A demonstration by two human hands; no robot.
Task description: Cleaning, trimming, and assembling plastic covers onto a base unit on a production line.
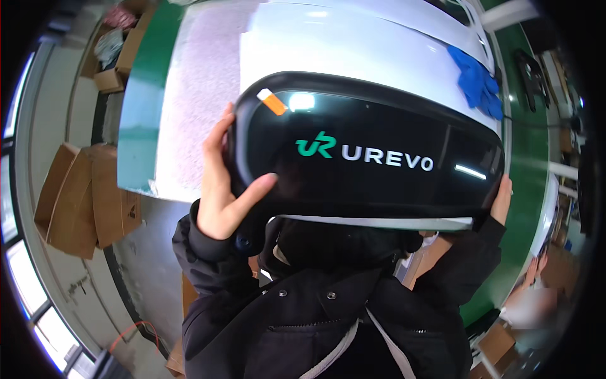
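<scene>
A long, glossy black plastic cover (pixel 353 189) with rounded ends fills the middle of the view, tilted toward me above the near edge of the work table. Its face bears a green emblem, pale lettering and a small orange-and-white sticker (pixel 273 102). Around its left end wraps my left hand (pixel 221 196), the thumb lying on the front and the fingers along the outer edge. My right hand (pixel 502 201) grips the right end at the lower corner; part of its fingers is hidden by the cover. A short black piece juts down below the left end.
White sheeting (pixel 284 50) and pale foam (pixel 202 76) lie on the green table (pixel 142 126). A blue cloth (pixel 476 85) rests at the far right. Cardboard boxes (pixel 88 199) stand on the floor at left. Another person's hands (pixel 536 268) show at the right edge.
</scene>
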